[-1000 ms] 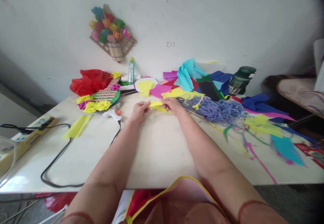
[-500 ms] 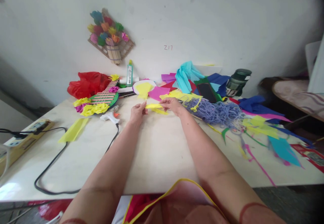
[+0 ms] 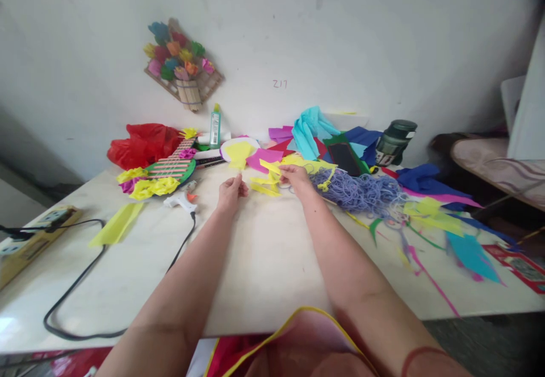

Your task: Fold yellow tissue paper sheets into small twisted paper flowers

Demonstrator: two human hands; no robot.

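My right hand (image 3: 295, 179) pinches a folded strip of yellow crepe paper (image 3: 269, 168), its free end pointing left above the table. More yellow paper (image 3: 264, 189) hangs or lies just below it; I cannot tell whether it is one piece with the strip. My left hand (image 3: 232, 193) is apart from the paper, a little to its left, with thumb and fingers curled together and nothing visible in them. Beyond the hands are a yellow paper piece (image 3: 239, 153) on a white disc (image 3: 254, 146) and a magenta sheet (image 3: 264, 159).
To the left lie a glue gun (image 3: 181, 201) with a black cord (image 3: 68, 334), a paper-flower craft (image 3: 172, 167), a yellow strip (image 3: 117, 225) and a power strip (image 3: 40, 246). On the right are tangled purple yarn (image 3: 361, 192), a phone (image 3: 344, 158), a dark jar (image 3: 395, 143) and paper scraps (image 3: 472, 255).
The yellow strip was stretched between both hands; my left hand has let go of it. Its loose end now sticks up from my right hand. The view has shifted slightly.
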